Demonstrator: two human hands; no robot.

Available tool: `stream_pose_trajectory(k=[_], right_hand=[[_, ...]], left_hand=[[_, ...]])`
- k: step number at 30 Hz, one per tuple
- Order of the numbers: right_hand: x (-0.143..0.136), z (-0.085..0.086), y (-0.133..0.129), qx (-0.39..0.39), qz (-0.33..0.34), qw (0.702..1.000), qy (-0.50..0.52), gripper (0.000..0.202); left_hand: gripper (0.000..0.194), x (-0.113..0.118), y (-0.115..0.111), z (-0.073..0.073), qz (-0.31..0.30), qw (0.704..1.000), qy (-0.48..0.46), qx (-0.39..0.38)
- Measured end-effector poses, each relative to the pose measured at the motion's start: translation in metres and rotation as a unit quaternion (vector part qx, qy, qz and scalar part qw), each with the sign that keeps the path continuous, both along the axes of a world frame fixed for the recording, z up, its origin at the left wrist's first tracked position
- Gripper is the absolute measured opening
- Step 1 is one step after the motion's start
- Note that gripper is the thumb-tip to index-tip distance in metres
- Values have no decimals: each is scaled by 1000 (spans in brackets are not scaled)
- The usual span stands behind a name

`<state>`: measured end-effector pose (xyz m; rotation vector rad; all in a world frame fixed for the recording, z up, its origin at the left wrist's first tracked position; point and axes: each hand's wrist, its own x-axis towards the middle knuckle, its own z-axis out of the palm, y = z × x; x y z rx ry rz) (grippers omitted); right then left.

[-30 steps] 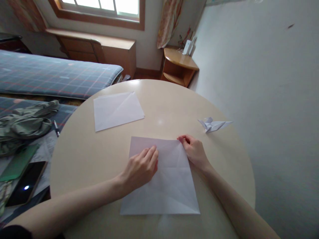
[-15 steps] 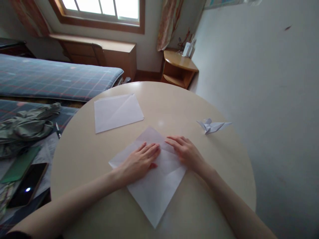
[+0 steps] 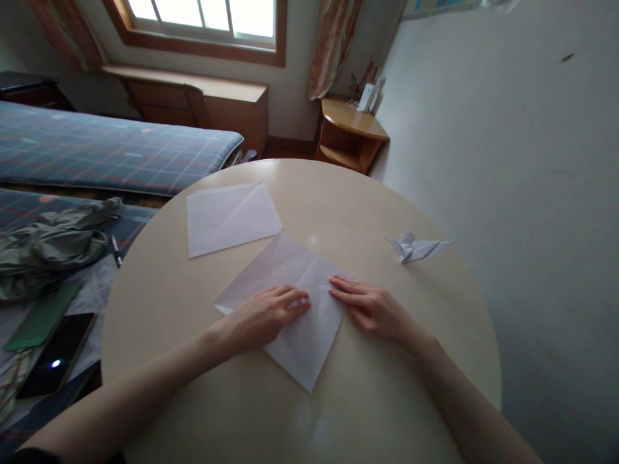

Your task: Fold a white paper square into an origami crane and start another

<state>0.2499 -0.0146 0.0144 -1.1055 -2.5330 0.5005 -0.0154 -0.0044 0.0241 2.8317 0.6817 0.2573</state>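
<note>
A white sheet of paper with creases lies turned like a diamond on the round cream table. My left hand rests over its middle left, thumb and bent fingertips close together at the paper. At the sheet's right edge, my right hand lies with its fingers stretched out and side by side, tips touching the paper. The sheet's left part is partly hidden by my left hand. A folded paper crane stands on the table farther right, apart from both hands.
More white paper lies at the back left, near the sheet's top corner. Left of the table are a phone, a green booklet, a pen and crumpled grey-green cloth. A white wall runs along the right.
The sheet has shifted away from me and turned slightly; its near corner is farther from me. My left fingers have drawn together from lying flat. My right hand has moved slightly right and nearer.
</note>
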Motion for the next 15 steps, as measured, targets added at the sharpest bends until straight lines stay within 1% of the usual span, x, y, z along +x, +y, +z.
stream_pose_trajectory(k=[1,2,4,5,6,7,9,11,13,15], right_hand=[[0,1,-1,-4,-4,1000,-3,46],[1,1,-2,-8,-8,1000,-6,45],[1,3,-3,-12,-15,1000,-14,42],[1,3,-4,-13,-17,1000,-18,41],[0,4,-4,-12,-19,999,-23,40],[0,4,-4,-10,-20,999,-27,39],[-1,5,-4,-5,-20,999,-32,38],[-2,6,-4,0,-22,999,-31,38],[-3,6,-5,6,-24,999,-24,37],[-4,6,-6,11,-24,999,-23,38]], left_hand=[[34,0,-4,1,-8,1000,-11,-22],[42,1,-8,2,-23,999,-17,-44],[79,1,-18,3,-36,997,-29,-60],[89,1,-24,3,-38,997,-35,-56],[92,1,-29,2,-46,997,-44,-46],[87,1,-34,1,-59,997,-53,-27],[60,-1,-42,-3,-85,993,-75,30],[35,-4,-46,-6,-104,987,-104,66],[26,-7,-47,-8,-115,984,-123,65],[25,-9,-45,-9,-122,982,-133,58]])
